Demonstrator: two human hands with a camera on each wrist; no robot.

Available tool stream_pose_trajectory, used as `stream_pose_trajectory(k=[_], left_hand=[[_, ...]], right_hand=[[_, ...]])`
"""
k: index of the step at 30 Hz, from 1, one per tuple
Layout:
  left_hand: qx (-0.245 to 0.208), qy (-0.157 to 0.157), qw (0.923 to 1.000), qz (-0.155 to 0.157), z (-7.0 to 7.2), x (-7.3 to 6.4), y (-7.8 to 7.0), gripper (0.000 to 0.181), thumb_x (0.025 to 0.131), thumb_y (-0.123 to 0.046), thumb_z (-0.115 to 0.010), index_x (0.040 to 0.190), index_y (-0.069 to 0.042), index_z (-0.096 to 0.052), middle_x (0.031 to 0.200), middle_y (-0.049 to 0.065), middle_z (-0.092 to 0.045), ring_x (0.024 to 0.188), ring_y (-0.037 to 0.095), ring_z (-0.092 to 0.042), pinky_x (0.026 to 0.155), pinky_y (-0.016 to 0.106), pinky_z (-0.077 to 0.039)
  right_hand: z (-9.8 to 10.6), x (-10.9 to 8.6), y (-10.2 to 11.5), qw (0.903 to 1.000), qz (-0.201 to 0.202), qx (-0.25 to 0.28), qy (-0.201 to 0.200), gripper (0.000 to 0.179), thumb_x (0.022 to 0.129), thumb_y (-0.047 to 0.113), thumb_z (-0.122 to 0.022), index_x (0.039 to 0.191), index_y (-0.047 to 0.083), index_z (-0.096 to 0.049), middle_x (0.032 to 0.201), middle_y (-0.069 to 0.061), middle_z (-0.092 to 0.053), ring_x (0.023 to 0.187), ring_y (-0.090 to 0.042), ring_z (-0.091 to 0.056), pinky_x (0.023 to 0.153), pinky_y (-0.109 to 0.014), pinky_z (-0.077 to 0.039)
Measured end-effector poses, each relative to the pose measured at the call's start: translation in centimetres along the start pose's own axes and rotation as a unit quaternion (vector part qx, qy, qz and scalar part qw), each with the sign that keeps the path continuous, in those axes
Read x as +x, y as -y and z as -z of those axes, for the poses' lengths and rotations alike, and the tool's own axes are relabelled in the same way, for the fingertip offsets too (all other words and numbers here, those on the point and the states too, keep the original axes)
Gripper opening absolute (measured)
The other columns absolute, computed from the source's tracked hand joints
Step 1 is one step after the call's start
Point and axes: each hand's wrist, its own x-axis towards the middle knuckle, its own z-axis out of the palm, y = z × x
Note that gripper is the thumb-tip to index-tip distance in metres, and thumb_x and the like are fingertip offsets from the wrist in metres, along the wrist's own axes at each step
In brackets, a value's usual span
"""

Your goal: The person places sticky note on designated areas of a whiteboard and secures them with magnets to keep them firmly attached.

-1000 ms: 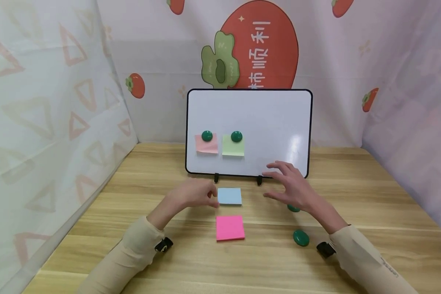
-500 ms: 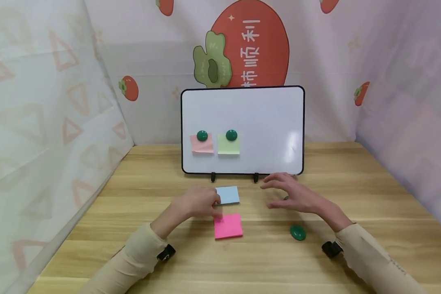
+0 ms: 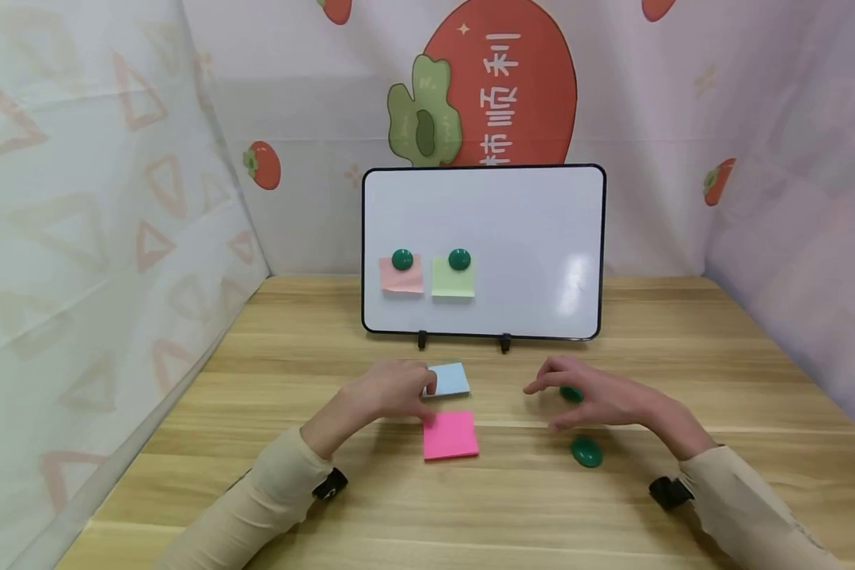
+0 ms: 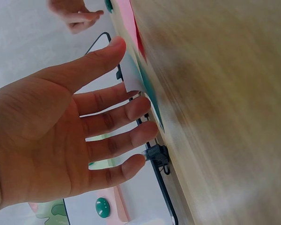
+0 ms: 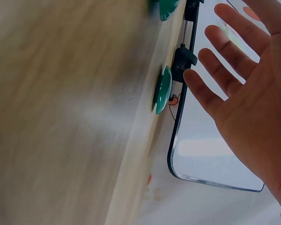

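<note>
My left hand [image 3: 392,388] reaches over the left edge of a light blue sticky note pad [image 3: 450,378] lying on the table. In the left wrist view the index fingertip is right at the lifted corner of the blue sheet [image 4: 131,75], with the thumb spread apart from it. Just in front lies a bright pink sticky note pad [image 3: 450,437], close under the left thumb. My right hand [image 3: 598,392] hovers with loosely bent fingers, holding nothing. Beneath it is one green round magnet [image 3: 571,393], partly hidden; a second green magnet [image 3: 587,452] lies nearer.
A black-framed whiteboard [image 3: 534,222] stands behind the pads on small black feet [image 3: 506,343]. On it, green magnets hold a pale pink note [image 3: 401,279] and a pale green note [image 3: 452,281]. Printed cloth walls [image 3: 313,206] enclose the wooden table [image 3: 427,522] at the back and sides.
The left hand has moved right, from beside the blue pad onto its left edge, and the pad has turned slightly. The right hand has drawn back from the whiteboard toward the loose magnets.
</note>
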Motion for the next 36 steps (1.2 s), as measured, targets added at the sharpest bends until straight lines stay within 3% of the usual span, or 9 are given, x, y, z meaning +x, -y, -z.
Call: stream_pose_trajectory(k=[5, 10, 13, 20, 26, 36], left_hand=[[0.012, 0.012, 0.9998, 0.005, 0.2, 0.0, -0.1, 0.028, 0.082, -0.047, -0.078, 0.09, -0.021, -0.069, 0.081, -0.01, -0.061, 0.072, 0.007, -0.053, 0.059, 0.027, -0.042], [0.012, 0.02, 0.9996, 0.013, 0.4, 0.0, -0.1, 0.034, 0.083, -0.046, -0.077, 0.104, -0.02, -0.072, 0.093, -0.008, -0.069, 0.078, 0.007, -0.056, 0.065, 0.03, -0.046], [0.001, 0.02, 0.9997, 0.016, 0.5, -0.2, -0.2, 0.035, 0.083, -0.045, -0.078, 0.106, -0.019, -0.071, 0.09, -0.007, -0.068, 0.076, 0.007, -0.056, 0.066, 0.03, -0.046], [-0.009, 0.037, 0.9993, -0.003, 0.8, -0.5, -0.4, 0.02, 0.083, -0.043, -0.078, 0.08, -0.027, -0.066, 0.074, -0.013, -0.059, 0.07, 0.006, -0.053, 0.061, 0.028, -0.042], [-0.002, 0.06, 0.9981, -0.007, 0.4, -0.7, -0.7, 0.015, 0.084, -0.038, -0.077, 0.083, -0.026, -0.068, 0.077, -0.014, -0.059, 0.071, 0.006, -0.051, 0.065, 0.028, -0.043], [0.008, 0.049, 0.9987, -0.016, 0.3, -0.7, -1.4, 0.025, 0.081, -0.034, -0.08, 0.072, -0.024, -0.059, 0.069, -0.012, -0.054, 0.065, 0.005, -0.047, 0.058, 0.025, -0.037]], right_hand=[[0.3, -1.0, 0.0, 0.9994, -0.004, 0.027, 0.02, 0.045, 0.088, 0.036, -0.075, 0.128, 0.019, -0.064, 0.112, 0.0, -0.054, 0.105, -0.019, -0.049, 0.086, -0.035, -0.046], [0.7, -1.5, -0.2, 0.9978, 0.005, 0.056, 0.035, 0.041, 0.088, 0.032, -0.076, 0.125, 0.017, -0.066, 0.104, -0.003, -0.052, 0.095, -0.019, -0.045, 0.076, -0.032, -0.042], [0.9, -1.7, -0.4, 0.9962, 0.002, 0.071, 0.051, 0.037, 0.087, 0.032, -0.077, 0.12, 0.019, -0.067, 0.103, -0.002, -0.054, 0.094, -0.019, -0.048, 0.076, -0.031, -0.043], [0.8, -1.9, -1.0, 0.9915, -0.022, 0.088, 0.093, 0.041, 0.083, 0.038, -0.079, 0.119, 0.024, -0.067, 0.103, 0.0, -0.056, 0.092, -0.017, -0.051, 0.076, -0.028, -0.044], [0.5, -2.2, -1.3, 0.9835, -0.043, 0.118, 0.131, 0.043, 0.081, 0.035, -0.081, 0.121, 0.027, -0.067, 0.101, -0.003, -0.053, 0.088, -0.016, -0.048, 0.072, -0.026, -0.042], [0.9, -2.6, -1.2, 0.9763, -0.04, 0.134, 0.165, 0.048, 0.079, 0.03, -0.082, 0.124, 0.026, -0.066, 0.1, -0.003, -0.053, 0.08, -0.015, -0.044, 0.068, -0.022, -0.039]])
